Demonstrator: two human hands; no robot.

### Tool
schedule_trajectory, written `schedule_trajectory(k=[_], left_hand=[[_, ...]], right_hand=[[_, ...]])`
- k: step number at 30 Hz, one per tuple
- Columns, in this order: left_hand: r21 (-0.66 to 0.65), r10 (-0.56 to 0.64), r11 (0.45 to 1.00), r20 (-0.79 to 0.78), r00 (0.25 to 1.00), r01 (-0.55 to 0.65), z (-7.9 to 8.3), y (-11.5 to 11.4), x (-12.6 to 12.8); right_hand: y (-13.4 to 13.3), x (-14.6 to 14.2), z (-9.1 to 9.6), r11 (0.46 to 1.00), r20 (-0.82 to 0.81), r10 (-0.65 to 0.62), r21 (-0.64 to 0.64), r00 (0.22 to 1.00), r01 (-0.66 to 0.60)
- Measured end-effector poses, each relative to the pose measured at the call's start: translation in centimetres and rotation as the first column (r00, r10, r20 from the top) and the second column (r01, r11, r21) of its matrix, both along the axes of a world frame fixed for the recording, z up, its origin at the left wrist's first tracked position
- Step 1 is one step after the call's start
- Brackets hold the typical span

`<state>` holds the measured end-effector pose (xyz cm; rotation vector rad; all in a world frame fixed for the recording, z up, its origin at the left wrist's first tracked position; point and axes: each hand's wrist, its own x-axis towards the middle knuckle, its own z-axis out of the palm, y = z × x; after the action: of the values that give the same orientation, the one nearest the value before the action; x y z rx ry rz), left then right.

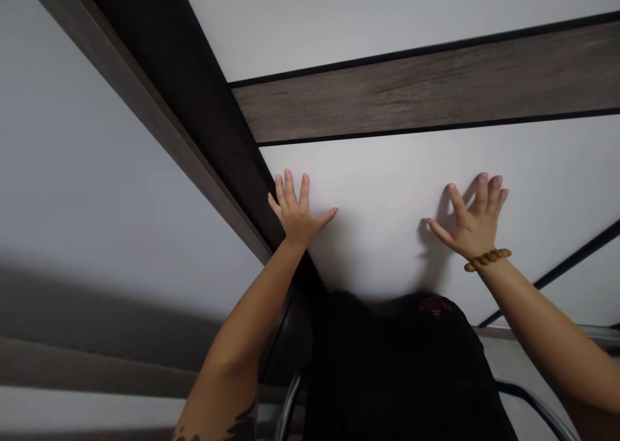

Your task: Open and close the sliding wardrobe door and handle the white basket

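A smooth matte white panel (382, 215) lay under both palms, L hand (296, 216) & R hand (473, 226) pressed flat, fingers spread wide, holding nothing. Panel looked unmarked. Risk: bare palms could slide on that smooth face if pressure eased. Dark wood-grain strip (426, 82) lay beyond the fingertips — brown diagonal beam (150, 108) just left of L fingers.

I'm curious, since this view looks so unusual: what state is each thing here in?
Left hand: open, fingers spread, against the panel.
Right hand: open, fingers spread, against the panel.
White panel: upright in view, hands' shadows falling on it.
Bead bracelet: worn on the right wrist.
Wood-grain strip: lying across the white surface, edged in black.
Black fabric item: below the hands, untouched.
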<state>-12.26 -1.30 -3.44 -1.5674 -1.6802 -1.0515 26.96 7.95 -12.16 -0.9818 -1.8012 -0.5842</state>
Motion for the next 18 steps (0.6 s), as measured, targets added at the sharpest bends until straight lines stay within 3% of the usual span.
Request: schedule_trajectory(k=[3, 6, 8, 11, 13, 18], left_hand=[[0.085, -0.022, 0.996, 0.033, 0.999, 0.019, -0.4, -0.2, -1.5], [0.251, -0.083, 0.968, 0.198, 0.977, 0.031, -0.9, 0.0, -3.8], [0.305, -0.201, 0.948, 0.363, 0.910, 0.088, -1.2, 0.6, -5.0], [0.311, -0.397, 0.914, 0.562, 0.726, 0.259, -1.6, 1.9, -5.6], [0.295, -0.462, 0.886, 0.627, 0.627, 0.357, -1.8, 2.6, -5.3], [0.291, -0.508, 0.851, 0.672, 0.540, 0.438, -1.9, 3.0, -3.4]], right_hand=[[1.1, 0.0, -0.7, 1.000, 0.007, -0.022, 0.010, 1.000, 0.022], [1.6, 1.0, -1.0, 0.998, 0.024, -0.052, -0.036, 0.998, 0.053], [1.5, 1.6, -0.9, 0.995, 0.029, -0.063, -0.074, 0.998, 0.065], [1.2, 2.3, -0.5, 0.991, 0.024, -0.079, -0.109, 0.997, 0.081], [1.1, 2.8, -0.3, 0.988, 0.020, -0.088, -0.122, 0.996, 0.090], [0.6, 3.4, -0.5, 0.995, 0.012, -0.089, -0.052, 0.996, 0.090]])
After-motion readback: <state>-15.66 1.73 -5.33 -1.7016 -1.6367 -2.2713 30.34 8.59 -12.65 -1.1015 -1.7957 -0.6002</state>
